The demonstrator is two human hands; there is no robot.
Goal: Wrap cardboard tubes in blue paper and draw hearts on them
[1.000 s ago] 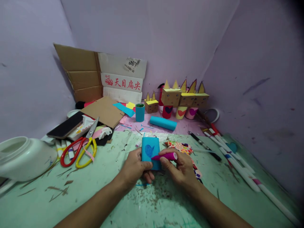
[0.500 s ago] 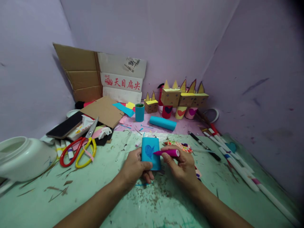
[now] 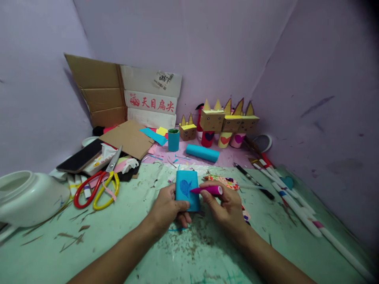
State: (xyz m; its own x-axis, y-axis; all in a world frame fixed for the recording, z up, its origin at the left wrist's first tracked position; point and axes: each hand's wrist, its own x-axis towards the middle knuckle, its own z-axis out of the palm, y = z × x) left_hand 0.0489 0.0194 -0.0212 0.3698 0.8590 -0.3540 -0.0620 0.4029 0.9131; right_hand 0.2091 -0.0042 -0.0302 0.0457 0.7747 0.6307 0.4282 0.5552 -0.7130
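My left hand [image 3: 170, 206] is closed around the lower left side of a blue paper tube [image 3: 192, 179], which looks somewhat flattened and stands upright above the table. Its thumb presses on the front and other fingertips show beneath. A heart shape [image 3: 185, 187], partly coloured in dark blue, is drawn on the tube's face. In my right hand [image 3: 226, 203] is a magenta marker [image 3: 211, 190], pinched between thumb and fingers, its tip at the right part of the heart. Just behind the right hand lies a patterned, multicoloured piece [image 3: 224, 181], partly hidden.
Red-and-yellow-handled scissors [image 3: 97, 189] and a white pot [image 3: 32, 197] are at left. Behind stand a blue cup-like tube [image 3: 173, 140], a lying blue roll [image 3: 203, 153], cardboard-headed figures [image 3: 213, 120] and an open cardboard box [image 3: 152, 94]. Several markers [image 3: 296, 209] lie at right.
Both hands stay in nearly the same place, still holding the tube and the marker. The whole view has shifted very slightly; the marker tip remains at the heart.
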